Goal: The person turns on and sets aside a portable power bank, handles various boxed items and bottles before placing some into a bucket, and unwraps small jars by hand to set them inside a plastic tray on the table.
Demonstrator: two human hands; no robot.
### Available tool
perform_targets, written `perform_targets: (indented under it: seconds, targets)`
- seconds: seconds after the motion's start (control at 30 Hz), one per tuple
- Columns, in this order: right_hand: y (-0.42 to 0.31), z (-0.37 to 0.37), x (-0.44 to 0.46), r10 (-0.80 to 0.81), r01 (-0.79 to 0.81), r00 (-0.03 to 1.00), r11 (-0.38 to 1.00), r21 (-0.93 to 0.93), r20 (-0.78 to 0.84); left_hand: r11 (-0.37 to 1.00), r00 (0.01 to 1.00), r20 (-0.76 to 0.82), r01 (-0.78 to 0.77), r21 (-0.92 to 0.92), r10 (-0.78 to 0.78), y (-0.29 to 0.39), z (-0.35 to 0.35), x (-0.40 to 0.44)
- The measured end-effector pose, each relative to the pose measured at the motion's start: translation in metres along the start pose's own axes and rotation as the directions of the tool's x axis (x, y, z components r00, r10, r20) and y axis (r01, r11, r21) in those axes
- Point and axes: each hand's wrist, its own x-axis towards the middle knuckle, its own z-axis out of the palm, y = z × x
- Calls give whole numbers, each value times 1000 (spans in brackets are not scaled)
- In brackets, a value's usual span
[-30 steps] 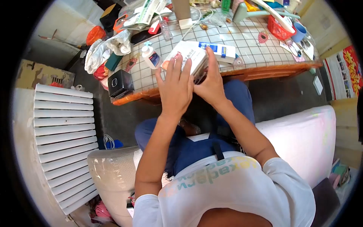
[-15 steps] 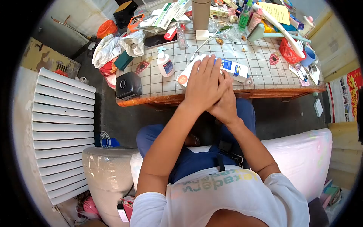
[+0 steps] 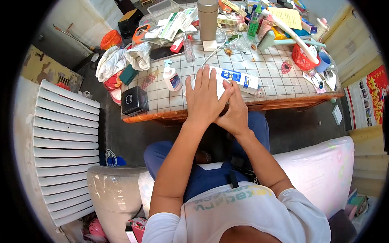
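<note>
My left hand is held palm down with its fingers stretched out and slightly spread, over the table's front edge. My right hand presses against its thumb side, its fingers bent around the left thumb and partly hidden there. Just beyond both hands lies a white and blue carton, its left part covered by my left hand. To the left of the hands stands a small white bottle with a light blue top.
On the checked tablecloth are a black box, a tall metallic-brown flask, a white charger with its cable and a red basket. A white radiator stands at the left.
My hands have slid slightly apart; the left fingers have spread and more of the right hand shows. The whole view has shifted a little.
</note>
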Motion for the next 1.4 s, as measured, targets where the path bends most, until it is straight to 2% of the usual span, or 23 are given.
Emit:
perform_targets:
  seconds: [0.17, 0.27, 0.4, 0.43, 0.57, 0.63, 0.67, 0.7, 0.77, 0.8, 0.9, 1.0, 1.03, 1.13, 1.17, 1.27, 1.37, 1.4]
  targets:
    - [8, 8, -3, -17, 15, 1000, 998, -58, -26, 999, 999, 10, 43, 22, -44, 3, -23, -34]
    - [-4, 0, -1, 25, -24, 1000, 999, -32, 20, 996, 998, 12, 61, 67, -62, -1, -31, -62]
    - [-3, -2, 1, 40, -38, 998, 998, -40, 57, 987, 980, 117, 156, 42, -160, -13, -29, -101]
    - [-4, -3, 3, 65, -63, 994, 998, -28, 85, 968, 964, 121, 245, -49, -238, -15, -27, -107]
    - [3, -8, 7, 50, -47, 983, 999, -25, 176, 939, 967, -106, 195, -283, -232, -22, -11, -92]
    - [2, -15, 5, 61, -63, 973, 998, 1, 222, 909, 960, -150, 164, -382, -236, -23, -4, -72]
    - [5, -16, 4, 26, -23, 974, 1000, -14, 224, 901, 959, -186, 118, -418, -213, -22, 0, -63]
    - [8, -16, 3, -9, 15, 975, 999, -28, 224, 930, 963, -195, 107, -352, -185, -18, 0, -58]
    - [11, -20, 2, -54, 63, 971, 997, -32, 231, 853, 950, -174, 140, -503, -258, -20, 7, -50]
    - [9, -23, 3, -69, 91, 972, 992, -90, 226, 806, 942, -157, 159, -571, -297, -20, 10, -49]
    - [-2, -31, 17, -176, 215, 968, 949, -229, 178, 802, 928, -174, 179, -570, -331, -15, 8, -49]
    - [-25, -8, 25, -300, 397, 869, 897, -193, 394, 824, 925, -190, 183, -537, -330, -22, 23, -56]
    - [-31, 3, 25, -353, 420, 861, 899, -122, 365, 838, 928, -200, 172, -517, -314, -23, 23, -55]
    - [-23, 16, 47, -456, 618, 762, 726, -303, 460, 844, 949, -184, 129, -521, -258, -19, 14, -51]
    - [-10, 30, 53, -409, 524, 821, 817, -242, 398, 840, 944, -186, 138, -525, -272, -20, 16, -52]
    - [27, 45, 87, -269, 478, 837, 785, -395, 477, 848, 929, -167, 215, -485, -331, -13, 12, -51]
    - [50, 47, 110, -168, 440, 841, 765, -470, 513, 840, 929, -192, 181, -512, -317, -14, 13, -50]
    - [68, 50, 116, -80, 331, 899, 768, -548, 431, 854, 932, -195, 178, -488, -306, -12, 14, -53]
